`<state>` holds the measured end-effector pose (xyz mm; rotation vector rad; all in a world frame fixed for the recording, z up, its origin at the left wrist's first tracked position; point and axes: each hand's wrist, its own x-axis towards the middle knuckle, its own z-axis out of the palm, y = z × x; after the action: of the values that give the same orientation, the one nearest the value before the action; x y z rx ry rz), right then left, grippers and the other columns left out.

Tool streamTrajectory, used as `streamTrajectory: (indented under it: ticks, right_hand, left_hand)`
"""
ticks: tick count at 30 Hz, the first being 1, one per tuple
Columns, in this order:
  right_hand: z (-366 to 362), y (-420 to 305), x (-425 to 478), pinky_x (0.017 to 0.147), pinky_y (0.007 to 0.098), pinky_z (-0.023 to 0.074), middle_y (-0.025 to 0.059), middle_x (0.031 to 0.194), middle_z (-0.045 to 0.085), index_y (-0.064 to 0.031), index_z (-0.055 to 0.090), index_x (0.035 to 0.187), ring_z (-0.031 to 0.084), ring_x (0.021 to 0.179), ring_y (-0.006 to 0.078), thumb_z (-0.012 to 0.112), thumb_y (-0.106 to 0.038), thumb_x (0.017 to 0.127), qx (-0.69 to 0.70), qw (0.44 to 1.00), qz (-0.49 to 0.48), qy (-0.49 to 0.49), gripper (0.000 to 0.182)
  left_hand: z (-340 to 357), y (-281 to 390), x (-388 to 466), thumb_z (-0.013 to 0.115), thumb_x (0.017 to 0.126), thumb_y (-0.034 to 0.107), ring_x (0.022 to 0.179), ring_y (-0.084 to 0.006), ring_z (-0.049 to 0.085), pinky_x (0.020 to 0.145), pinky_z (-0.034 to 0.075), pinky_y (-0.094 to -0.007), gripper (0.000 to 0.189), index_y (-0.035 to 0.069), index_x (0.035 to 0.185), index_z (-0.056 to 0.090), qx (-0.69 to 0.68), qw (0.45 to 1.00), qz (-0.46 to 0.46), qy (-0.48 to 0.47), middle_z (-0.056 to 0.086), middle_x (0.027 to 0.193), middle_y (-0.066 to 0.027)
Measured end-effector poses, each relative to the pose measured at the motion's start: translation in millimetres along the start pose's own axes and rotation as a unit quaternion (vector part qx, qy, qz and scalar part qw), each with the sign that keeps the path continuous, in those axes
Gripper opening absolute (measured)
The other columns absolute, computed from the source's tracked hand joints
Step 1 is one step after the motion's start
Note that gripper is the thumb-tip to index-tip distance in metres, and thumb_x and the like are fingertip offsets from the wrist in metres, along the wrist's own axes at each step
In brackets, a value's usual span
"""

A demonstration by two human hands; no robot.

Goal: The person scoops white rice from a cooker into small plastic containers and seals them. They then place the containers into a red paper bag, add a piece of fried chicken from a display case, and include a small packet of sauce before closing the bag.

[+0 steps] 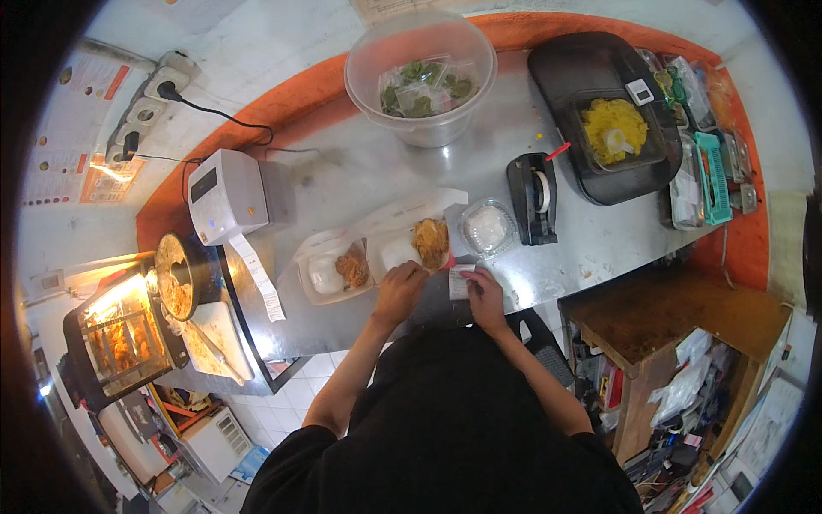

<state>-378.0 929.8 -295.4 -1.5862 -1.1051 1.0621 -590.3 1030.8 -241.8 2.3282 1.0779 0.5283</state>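
My right hand [486,297] holds a small printed paper slip [458,286] at the counter's front edge. The curled fingers of my left hand [401,292] are at the front of an open paper food box [385,231]; whether they grip it is hidden. Inside that box, a white portion, likely wrapped rice [397,252], sits beside a piece of fried chicken [430,241]. A second open box [314,292] to the left holds another white portion [323,275] and fried chicken [352,265]. Right of the boxes is a clear plastic clamshell [489,228] with white contents.
A label printer [228,196] trails a long paper strip [257,281] on the left. A black tape dispenser [534,202] stands beside the clamshell. Behind are a plastic bucket [420,122] of bagged greens and a tub of yellow food [614,132]. A lit food warmer [122,334] glows far left.
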Motion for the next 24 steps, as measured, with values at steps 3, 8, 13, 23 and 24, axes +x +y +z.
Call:
streamTrajectory:
  ticks: [3, 8, 13, 23, 24]
  right_hand:
    - [0, -2, -14, 0.102, 0.043, 0.0464, 0.0252, 0.126, 0.057, -0.0003, 0.061, 0.129, 0.057, 0.119, 0.043, 0.058, 0.005, 0.088, -0.051, 0.989, 0.121, -0.07, 0.042]
    - [3, -10, -6, 0.107, 0.0511, 0.0427, 0.0325, 0.137, 0.042, -0.0008, 0.041, 0.145, 0.048, 0.126, 0.0526, 0.055, 0.007, 0.087, -0.094, 0.986, 0.023, -0.135, 0.06]
    - [20, -7, 20, 0.107, 0.056, 0.0424, 0.0359, 0.141, 0.034, -0.0018, 0.037, 0.143, 0.044, 0.126, 0.0579, 0.056, 0.007, 0.085, -0.148, 0.979, 0.042, -0.133, 0.062]
    - [1, -15, 6, 0.108, 0.0522, 0.0414, 0.0407, 0.153, 0.025, -0.0057, 0.023, 0.158, 0.036, 0.138, 0.0574, 0.062, -0.001, 0.088, -0.118, 0.965, 0.065, -0.225, 0.081]
    - [0, -14, 5, 0.109, 0.0516, 0.0409, 0.0415, 0.154, 0.023, -0.0064, 0.02, 0.16, 0.034, 0.139, 0.0572, 0.062, -0.002, 0.089, -0.123, 0.962, 0.062, -0.234, 0.083]
  left_hand:
    - [0, 2, 4, 0.07, 0.084, 0.005, 0.084, -0.0307, 0.065, 0.073, 0.053, -0.0423, 0.012, 0.005, 0.096, 0.067, -0.006, 1.0, -0.013, 0.017, 0.063, 0.092, -0.0086]
    - [-3, 5, 5, 0.071, 0.083, 0.004, 0.083, -0.0298, 0.066, 0.071, 0.053, -0.0415, 0.014, 0.006, 0.097, 0.069, -0.007, 0.999, -0.022, 0.025, 0.064, 0.092, -0.0076]
    - [-2, -2, 9, 0.071, 0.083, 0.004, 0.08, -0.0279, 0.066, 0.069, 0.054, -0.0403, 0.013, 0.007, 0.096, 0.071, -0.005, 1.0, 0.006, -0.008, 0.064, 0.09, -0.0063]
    - [-11, -3, 11, 0.072, 0.081, 0.004, 0.077, -0.0255, 0.067, 0.066, 0.055, -0.0382, 0.015, 0.007, 0.096, 0.072, -0.006, 1.0, -0.002, 0.014, 0.064, 0.088, -0.0056]
    - [-9, -5, 11, 0.072, 0.081, 0.004, 0.077, -0.0254, 0.067, 0.066, 0.055, -0.0381, 0.016, 0.007, 0.096, 0.072, -0.006, 1.0, 0.001, 0.01, 0.065, 0.089, -0.0055]
